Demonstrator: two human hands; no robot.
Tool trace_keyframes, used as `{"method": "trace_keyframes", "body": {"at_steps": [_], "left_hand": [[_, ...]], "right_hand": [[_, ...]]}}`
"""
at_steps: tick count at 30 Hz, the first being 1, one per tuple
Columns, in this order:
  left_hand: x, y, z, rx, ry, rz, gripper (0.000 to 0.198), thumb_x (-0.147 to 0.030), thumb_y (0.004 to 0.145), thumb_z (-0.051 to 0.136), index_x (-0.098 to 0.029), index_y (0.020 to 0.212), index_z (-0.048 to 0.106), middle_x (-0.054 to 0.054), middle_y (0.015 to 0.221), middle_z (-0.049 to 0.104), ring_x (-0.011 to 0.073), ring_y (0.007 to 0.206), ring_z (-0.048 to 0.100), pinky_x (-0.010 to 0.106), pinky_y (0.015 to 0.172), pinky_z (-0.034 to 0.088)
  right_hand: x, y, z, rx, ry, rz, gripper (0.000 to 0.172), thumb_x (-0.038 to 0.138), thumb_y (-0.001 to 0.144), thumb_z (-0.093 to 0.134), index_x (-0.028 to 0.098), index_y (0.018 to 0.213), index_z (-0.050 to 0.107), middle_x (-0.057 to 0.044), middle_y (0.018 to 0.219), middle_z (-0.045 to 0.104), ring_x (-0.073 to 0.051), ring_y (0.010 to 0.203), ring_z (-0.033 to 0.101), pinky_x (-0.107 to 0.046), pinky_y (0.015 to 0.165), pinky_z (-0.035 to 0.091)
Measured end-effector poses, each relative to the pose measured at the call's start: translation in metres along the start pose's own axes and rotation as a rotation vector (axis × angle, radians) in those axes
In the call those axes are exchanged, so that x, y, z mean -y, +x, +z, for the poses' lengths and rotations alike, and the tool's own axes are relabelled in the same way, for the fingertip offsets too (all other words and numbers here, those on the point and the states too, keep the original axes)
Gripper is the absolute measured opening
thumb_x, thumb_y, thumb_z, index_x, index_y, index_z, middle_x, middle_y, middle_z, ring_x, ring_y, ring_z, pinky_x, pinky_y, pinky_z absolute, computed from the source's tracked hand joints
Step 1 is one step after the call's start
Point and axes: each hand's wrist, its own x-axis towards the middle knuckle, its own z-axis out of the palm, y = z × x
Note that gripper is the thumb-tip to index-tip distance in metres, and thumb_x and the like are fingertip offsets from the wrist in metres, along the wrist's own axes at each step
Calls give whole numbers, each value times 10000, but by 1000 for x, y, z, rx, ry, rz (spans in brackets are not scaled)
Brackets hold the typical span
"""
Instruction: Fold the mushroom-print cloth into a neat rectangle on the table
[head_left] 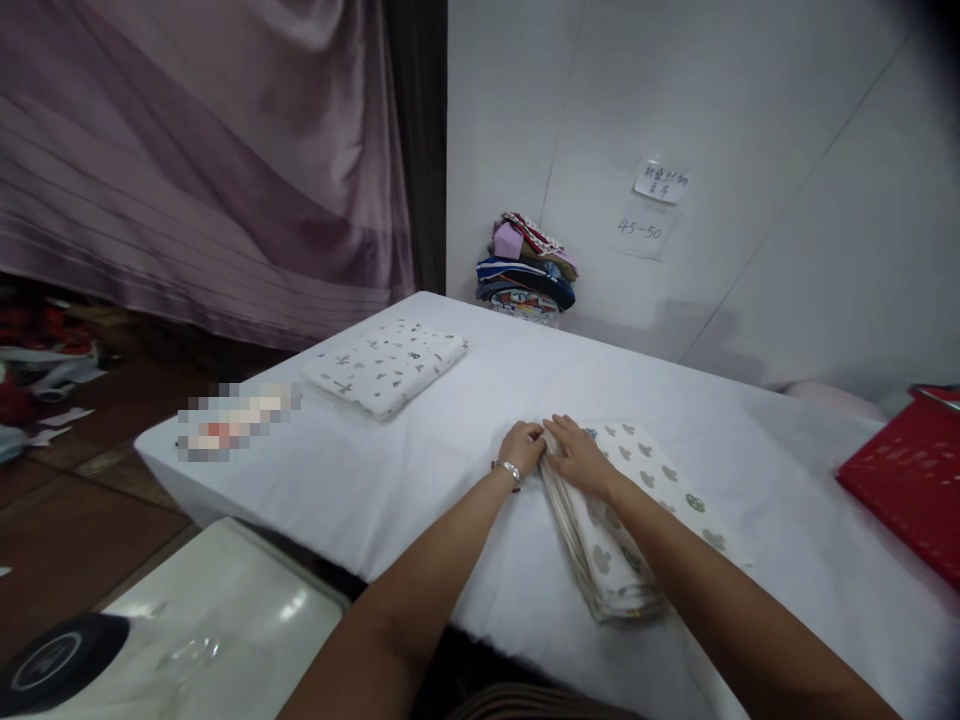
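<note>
**Corner pinched, layers squared on the white table**

My printed cloth [622, 530] lies folded in a thick stack at the near edge of the tabletop [420, 470], right of its middle, one short end reaching the edge in front of me. My left hand [523, 447], bracelet [510, 468] at the wrist, curls its fingers shut on the stack's far left corner. My right hand [576, 456] rests just beside it, fingers laid flat and loose on the top layer, gripping nothing. I judge this to be the squaring of a fold, near its end. Any further fold would call for the layers lined up at that corner and pressed down evenly, since the near end fans slightly.

Toward the far left corner lies a second folded cloth [386, 365] with a small print, well apart from mine. A pile of folded clothes [526, 265] sits at the far edge against the white wall, below two paper notes [660, 182]. A red box [911, 480] rests at the right edge. A mauve curtain [202, 170] hangs beyond the table's left side, over a brown tiled floor [90, 500].
</note>
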Motion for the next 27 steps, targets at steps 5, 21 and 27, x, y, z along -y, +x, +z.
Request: {"method": "trace_keyframes", "body": {"at_steps": [5, 21, 27], "left_hand": [[8, 4, -7, 25, -38, 61, 112, -96, 692, 575, -182, 698, 647, 2, 808, 575, 125, 759, 526, 245, 786, 428], [15, 4, -1, -3, -166, 106, 180, -45, 667, 561, -177, 741, 659, -13, 823, 585, 88, 697, 532, 209, 708, 452], [9, 1, -3, 15, -126, 59, 251, -32, 696, 523, -194, 810, 679, -10, 848, 569, 94, 716, 526, 207, 710, 442]], "right_hand": [[-18, 2, 0, -37, 52, -48, 630, 101, 674, 444, 156, 1301, 476, -100, 1380, 437, -221, 1315, 315, -450, 1089, 228], [-31, 1, 25, -207, 118, -113, 591, 69, 695, 345, 161, 1251, 523, -81, 1320, 505, -182, 1267, 392, -454, 1083, 266], [-21, 4, 18, -206, 86, -122, 628, 37, 673, 356, 132, 1275, 506, -97, 1347, 474, -221, 1302, 341, -466, 1083, 277]]}}
